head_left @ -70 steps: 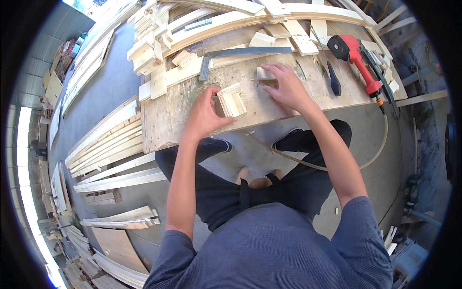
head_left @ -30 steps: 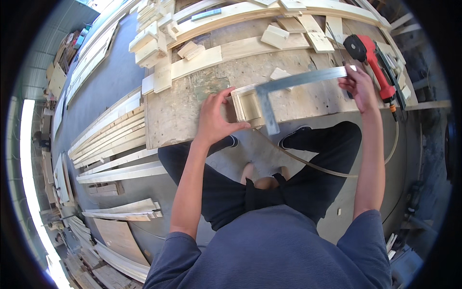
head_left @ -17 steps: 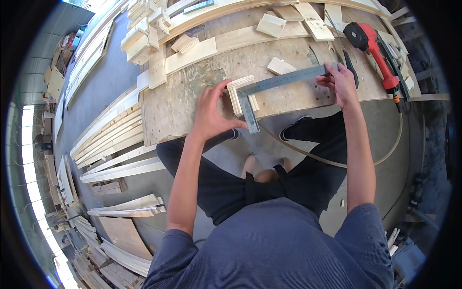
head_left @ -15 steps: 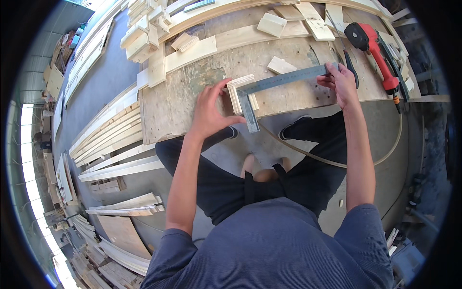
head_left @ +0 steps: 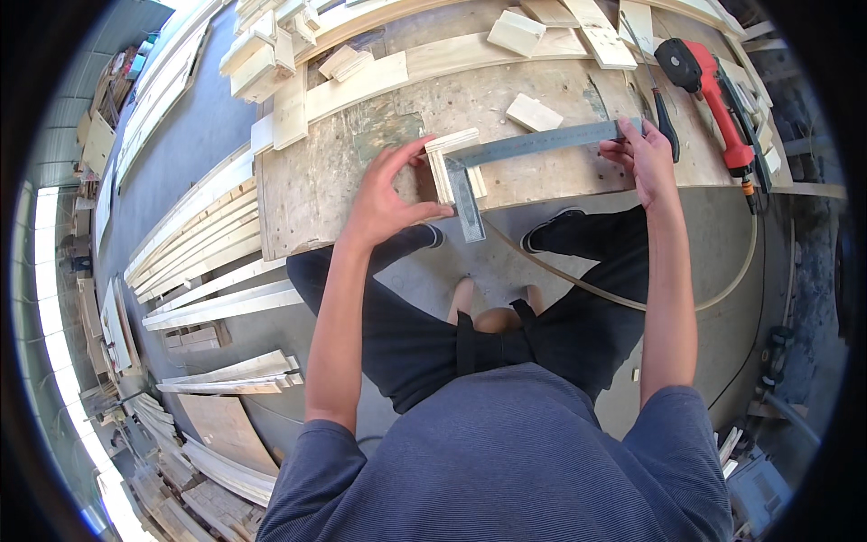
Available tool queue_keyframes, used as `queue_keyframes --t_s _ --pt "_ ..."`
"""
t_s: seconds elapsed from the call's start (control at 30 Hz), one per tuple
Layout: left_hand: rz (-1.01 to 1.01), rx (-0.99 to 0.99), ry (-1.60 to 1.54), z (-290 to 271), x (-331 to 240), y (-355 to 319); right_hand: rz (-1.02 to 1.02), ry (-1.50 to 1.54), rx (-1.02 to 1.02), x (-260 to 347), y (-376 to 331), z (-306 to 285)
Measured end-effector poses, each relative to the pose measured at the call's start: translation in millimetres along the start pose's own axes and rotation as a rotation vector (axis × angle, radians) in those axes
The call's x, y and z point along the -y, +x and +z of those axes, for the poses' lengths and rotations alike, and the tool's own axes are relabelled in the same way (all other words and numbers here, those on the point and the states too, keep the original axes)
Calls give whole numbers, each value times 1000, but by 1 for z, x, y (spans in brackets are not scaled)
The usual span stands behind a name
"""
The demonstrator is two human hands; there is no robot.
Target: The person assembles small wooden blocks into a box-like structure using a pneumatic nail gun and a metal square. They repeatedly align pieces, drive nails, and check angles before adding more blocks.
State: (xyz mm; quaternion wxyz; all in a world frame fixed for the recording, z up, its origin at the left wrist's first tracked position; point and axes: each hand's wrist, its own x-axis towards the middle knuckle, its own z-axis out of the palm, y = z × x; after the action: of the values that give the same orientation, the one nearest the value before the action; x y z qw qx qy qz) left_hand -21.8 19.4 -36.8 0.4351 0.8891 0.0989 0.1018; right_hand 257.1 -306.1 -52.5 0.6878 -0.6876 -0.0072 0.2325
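Near the front edge of the workbench (head_left: 307,203) is a small layered wooden block (head_left: 441,170). My left hand (head_left: 377,200) curves around its left side, with the index fingertip at the far end and the thumb at the near end. A steel try square (head_left: 542,144) has its thick stock against the block and its long graduated blade stretching right. My right hand (head_left: 646,158) pinches the far right end of that blade between thumb and fingers. Part of the block is hidden under the square.
A loose wood offcut (head_left: 534,113) lies beyond the blade. Right of my hand are a black-handled screwdriver (head_left: 665,126) and a red nail gun (head_left: 718,108) with an air hose (head_left: 623,303). Stacked boards (head_left: 194,230) lie to the left, more blocks (head_left: 262,63) farther off.
My left thumb has come in against the near end of the block. The square's stock has shifted slightly up and left. My right hand keeps its pinch on the blade.
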Motion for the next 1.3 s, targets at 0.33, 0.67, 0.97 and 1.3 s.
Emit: queue_keyframes --t_s 0.33,0.67,0.97,1.3 --pt "51 -14 16 0 2 1 5 -7 0 1 1 2" --pt "72 -16 35 1 4 1 19 -18 -2 2 1 4" --pt "35 31 295 13 -15 -16 42 -22 -2 2 1 4" --pt "68 -17 283 23 -19 -19 29 -18 19 5 -2 2"
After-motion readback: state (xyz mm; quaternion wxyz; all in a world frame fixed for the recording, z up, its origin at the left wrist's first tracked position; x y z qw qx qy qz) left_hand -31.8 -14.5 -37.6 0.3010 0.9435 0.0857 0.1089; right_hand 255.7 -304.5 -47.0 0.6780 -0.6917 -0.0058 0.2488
